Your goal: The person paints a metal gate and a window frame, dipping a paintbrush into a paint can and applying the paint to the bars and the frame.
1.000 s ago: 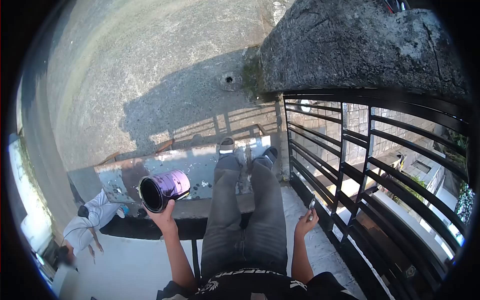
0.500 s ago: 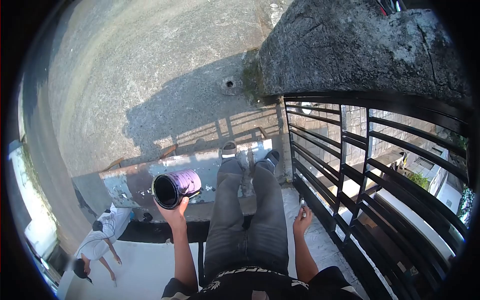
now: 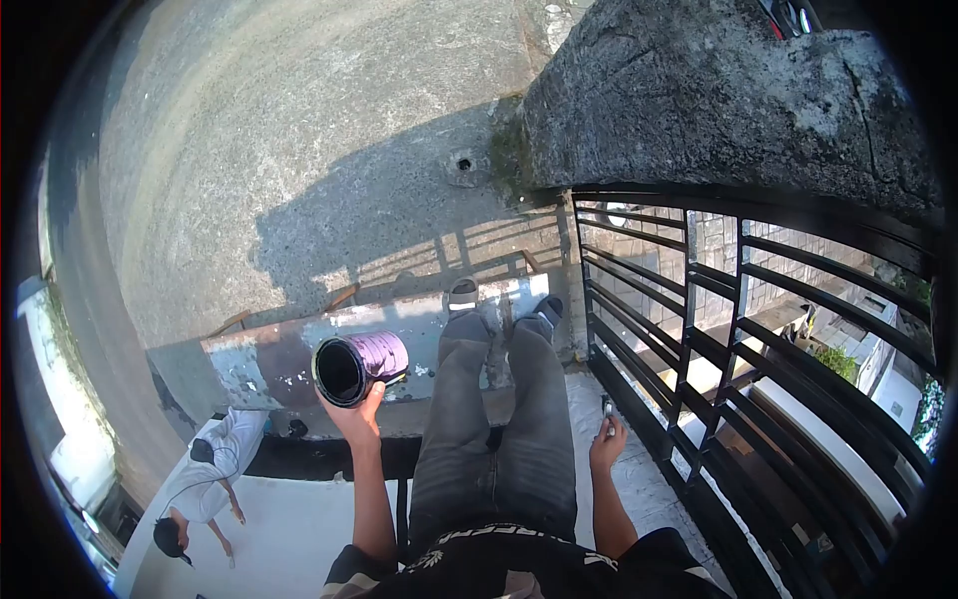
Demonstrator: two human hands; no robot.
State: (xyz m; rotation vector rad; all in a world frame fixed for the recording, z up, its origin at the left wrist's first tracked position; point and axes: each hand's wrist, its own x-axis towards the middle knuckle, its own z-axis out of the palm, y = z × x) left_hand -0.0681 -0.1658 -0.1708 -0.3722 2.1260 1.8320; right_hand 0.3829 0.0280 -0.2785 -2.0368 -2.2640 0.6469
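Observation:
My left hand [image 3: 354,417] grips a purple paint can [image 3: 360,366] from below, tipped on its side with its dark open mouth facing me. My right hand [image 3: 606,442] is closed around a small thin tool [image 3: 607,407], possibly a brush handle, close to the black metal gate [image 3: 733,329]. I sit high up with my grey-trousered legs [image 3: 494,419] stretched out along a paint-splattered platform [image 3: 279,354], my shoes at its far end.
A rough concrete pillar [image 3: 718,100] rises above the gate at upper right. Far below lies a grey concrete road [image 3: 299,150] with shadows. A person in white [image 3: 205,479] bends over on the ground at lower left.
The can and my left hand have shifted right, closer to my legs. My right hand has dropped slightly. The person below has moved rightward in view.

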